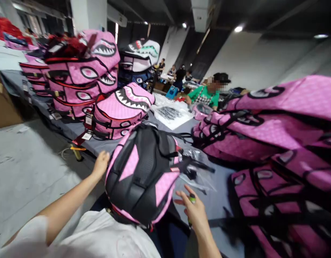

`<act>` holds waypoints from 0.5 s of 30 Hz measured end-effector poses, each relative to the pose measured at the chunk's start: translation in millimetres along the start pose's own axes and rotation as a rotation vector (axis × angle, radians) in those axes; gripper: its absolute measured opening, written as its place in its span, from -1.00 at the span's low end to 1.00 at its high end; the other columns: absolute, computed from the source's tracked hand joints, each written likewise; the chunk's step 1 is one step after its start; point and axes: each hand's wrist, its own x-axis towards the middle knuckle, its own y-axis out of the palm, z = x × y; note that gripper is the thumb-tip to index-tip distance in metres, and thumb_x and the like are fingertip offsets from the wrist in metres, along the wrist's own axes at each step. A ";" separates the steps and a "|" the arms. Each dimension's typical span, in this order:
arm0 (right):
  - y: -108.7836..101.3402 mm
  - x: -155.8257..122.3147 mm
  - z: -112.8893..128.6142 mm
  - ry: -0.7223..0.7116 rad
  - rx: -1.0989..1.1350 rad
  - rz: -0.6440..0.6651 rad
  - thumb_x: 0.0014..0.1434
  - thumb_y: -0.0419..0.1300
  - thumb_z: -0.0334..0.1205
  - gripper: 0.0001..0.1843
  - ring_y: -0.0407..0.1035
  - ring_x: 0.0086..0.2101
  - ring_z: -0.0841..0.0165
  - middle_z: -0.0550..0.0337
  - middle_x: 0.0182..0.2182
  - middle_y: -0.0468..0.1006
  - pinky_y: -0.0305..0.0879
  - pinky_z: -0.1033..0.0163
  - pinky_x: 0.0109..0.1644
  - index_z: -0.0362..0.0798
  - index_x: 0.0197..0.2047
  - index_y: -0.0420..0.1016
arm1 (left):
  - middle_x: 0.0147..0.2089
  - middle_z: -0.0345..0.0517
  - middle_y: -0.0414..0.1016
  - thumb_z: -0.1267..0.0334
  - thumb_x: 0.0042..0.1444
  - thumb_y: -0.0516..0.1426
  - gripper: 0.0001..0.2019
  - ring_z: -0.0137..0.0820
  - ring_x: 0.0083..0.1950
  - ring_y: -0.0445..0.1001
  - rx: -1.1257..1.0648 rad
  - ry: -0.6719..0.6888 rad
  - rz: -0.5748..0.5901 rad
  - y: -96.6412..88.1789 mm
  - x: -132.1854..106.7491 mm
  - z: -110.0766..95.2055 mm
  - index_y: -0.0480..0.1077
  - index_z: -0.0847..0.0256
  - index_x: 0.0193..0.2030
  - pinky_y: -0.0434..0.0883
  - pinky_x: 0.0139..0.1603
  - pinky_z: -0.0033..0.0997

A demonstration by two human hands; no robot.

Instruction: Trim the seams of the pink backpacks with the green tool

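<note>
A pink and black backpack [143,172] lies on its front at the near edge of the grey table [219,193], its padded back panel and straps facing up. My left hand [100,164] rests against the backpack's left side, fingers curled on its edge. My right hand [193,209] hovers just right of the backpack with fingers partly spread, and a small green-tipped object [191,198] sits between thumb and fingers. Crumpled clear plastic bags [193,170] lie beside the backpack's straps.
Pink shark-face backpacks are stacked at the left [81,75] and piled at the right [275,136]. White printed bags [172,114] lie mid-table. A person in a green shirt [205,95] sits across the table; others work farther back. Grey floor [28,165] lies left.
</note>
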 end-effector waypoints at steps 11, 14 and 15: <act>66.4 -46.2 104.6 -0.736 -0.836 0.091 0.27 -0.02 -0.46 -0.47 0.30 0.22 0.27 0.06 0.26 0.43 0.30 0.31 0.19 -0.07 0.28 0.36 | 0.50 0.12 0.13 0.00 0.33 0.04 -0.38 0.04 0.52 0.12 1.012 1.212 0.577 75.1 -64.9 64.8 0.18 0.17 0.47 0.18 0.46 0.19; 73.9 -42.7 94.2 -0.607 -0.975 0.160 0.27 0.01 -0.51 -0.64 0.45 0.02 0.24 -0.02 0.00 0.58 0.39 0.30 -0.02 -0.14 0.05 0.49 | 0.49 0.04 0.19 -0.09 0.32 0.04 -0.36 0.02 0.50 0.17 1.015 1.293 0.479 71.1 -63.5 88.7 0.22 0.17 0.45 0.21 0.43 0.11; 69.4 -39.1 85.4 -0.530 -0.987 0.136 0.25 0.04 -0.51 -0.71 0.49 -0.06 0.20 -0.08 -0.10 0.61 0.41 0.27 -0.08 -0.17 -0.04 0.51 | 0.48 0.02 0.22 -0.12 0.31 0.04 -0.35 0.02 0.48 0.20 0.992 1.327 0.449 66.3 -63.6 93.7 0.25 0.18 0.43 0.22 0.42 0.08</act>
